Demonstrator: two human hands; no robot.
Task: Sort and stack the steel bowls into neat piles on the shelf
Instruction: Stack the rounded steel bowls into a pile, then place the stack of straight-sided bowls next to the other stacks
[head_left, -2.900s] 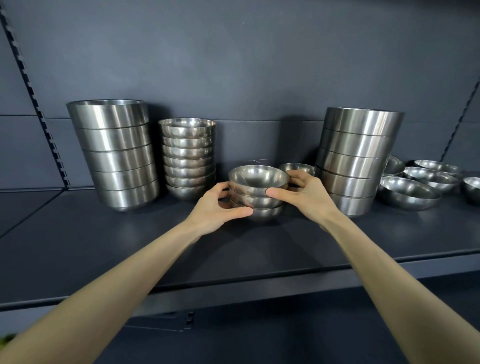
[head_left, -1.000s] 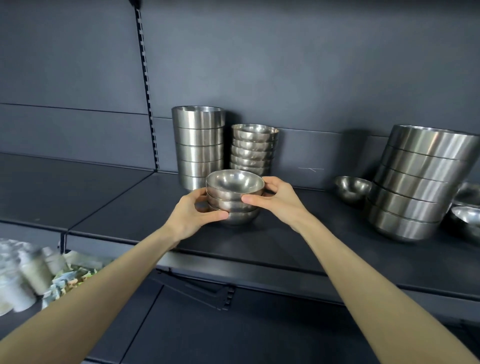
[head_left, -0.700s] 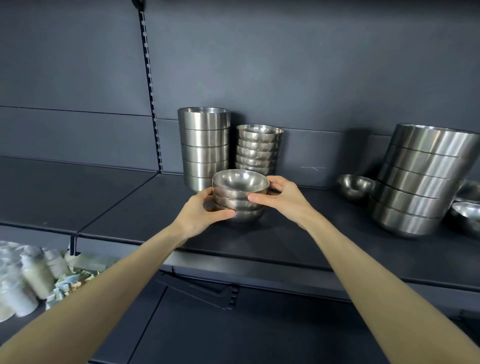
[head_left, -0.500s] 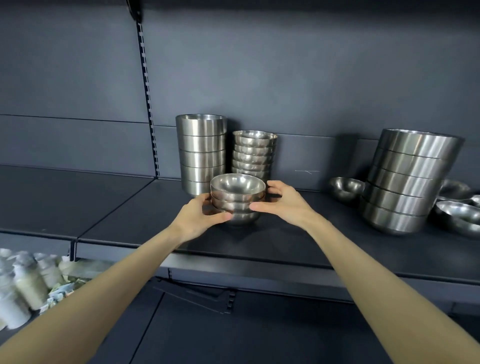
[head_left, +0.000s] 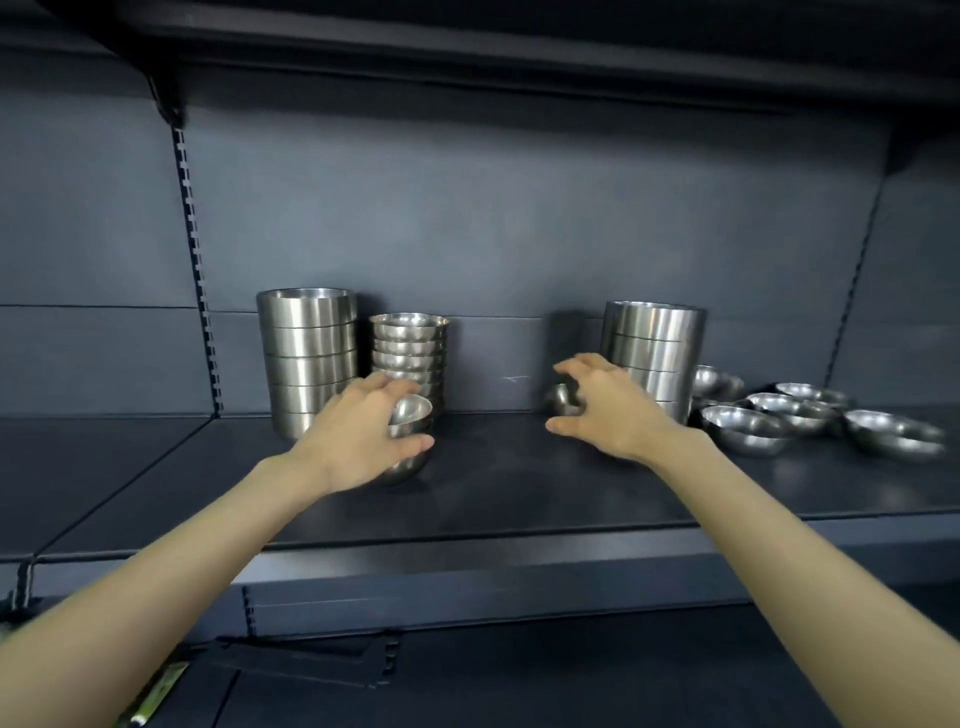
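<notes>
Our left hand (head_left: 358, 436) curled round the short stack of small bowls (head_left: 410, 415), thumb across its front, fingers over its far rim. The stack sat on the shelf (head_left: 493, 488), just in front of the taller bowl stack (head_left: 410, 343) and the large-bowl stack (head_left: 309, 353). Bare shelf lay between our hands. Our right hand (head_left: 608, 410) hovered, fingers spread and holding nothing. A single small bowl (head_left: 561, 402) sat just behind its fingertips, with the right large-bowl stack (head_left: 657, 343) beyond and loose shallow bowls (head_left: 743, 428) farther right.
</notes>
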